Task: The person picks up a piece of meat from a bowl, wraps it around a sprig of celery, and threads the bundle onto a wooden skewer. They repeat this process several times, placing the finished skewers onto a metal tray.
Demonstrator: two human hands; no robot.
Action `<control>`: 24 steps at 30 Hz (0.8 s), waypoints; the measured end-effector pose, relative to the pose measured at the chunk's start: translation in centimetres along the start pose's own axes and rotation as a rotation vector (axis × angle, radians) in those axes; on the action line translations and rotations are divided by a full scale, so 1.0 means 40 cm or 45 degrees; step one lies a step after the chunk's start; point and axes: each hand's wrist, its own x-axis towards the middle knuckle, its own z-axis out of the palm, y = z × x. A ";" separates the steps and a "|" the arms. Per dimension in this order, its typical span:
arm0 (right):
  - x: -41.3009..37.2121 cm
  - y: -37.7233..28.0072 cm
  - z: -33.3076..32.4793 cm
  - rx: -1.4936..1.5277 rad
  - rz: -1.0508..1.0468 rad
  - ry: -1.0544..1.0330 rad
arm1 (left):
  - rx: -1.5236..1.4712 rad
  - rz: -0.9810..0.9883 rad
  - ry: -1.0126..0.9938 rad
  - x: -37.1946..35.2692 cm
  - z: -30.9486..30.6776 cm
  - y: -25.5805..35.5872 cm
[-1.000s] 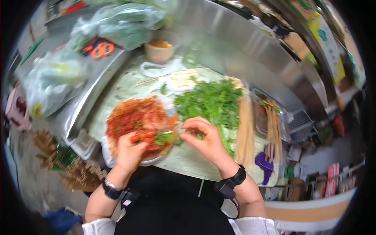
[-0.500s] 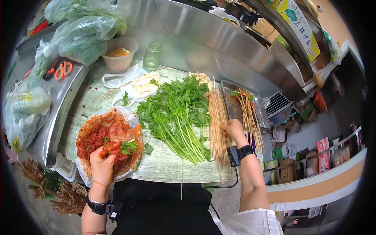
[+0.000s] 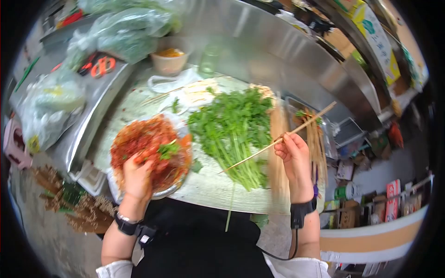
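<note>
My left hand (image 3: 137, 178) is closed round a red, chili-coated food roll (image 3: 147, 156) with a green leaf sprig (image 3: 168, 149) sticking out of its end. It is over a bag-lined bowl of red chili mix (image 3: 132, 131). My right hand (image 3: 296, 157) pinches one bamboo skewer (image 3: 316, 115), slanted with its thin end down to the left above the leafy green stalks (image 3: 232, 116). Beneath and left of that hand lies a blurred bundle of bare skewers (image 3: 278, 173). Further right, loaded skewers (image 3: 317, 148) rest across a metal tray (image 3: 330, 146).
At the back stand a tub of yellowish strips (image 3: 169, 62) and a green glass jar (image 3: 210, 60). Pale strips (image 3: 200, 91) lie on a white bag. Orange-handled scissors (image 3: 103, 67) and bagged greens (image 3: 51, 111) occupy the steel counter at left. A steel wall (image 3: 259, 51) borders the table.
My right hand has risen from the skewer bundle and now holds up a single skewer. My left hand still grips the red roll. The whole view has shifted.
</note>
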 end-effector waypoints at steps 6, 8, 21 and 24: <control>-0.106 0.134 0.256 0.340 -0.126 -0.167 | -0.506 -0.061 0.008 -0.007 0.025 -0.012; -0.136 0.162 0.313 0.383 -0.095 -0.218 | -0.516 -0.078 0.038 -0.011 0.028 0.000; -0.150 0.093 0.318 0.332 0.068 -0.684 | 0.058 -0.104 -0.138 -0.031 -0.011 0.026; -0.092 0.093 0.294 0.414 0.051 -0.574 | 0.173 -0.036 -0.197 -0.036 -0.018 0.024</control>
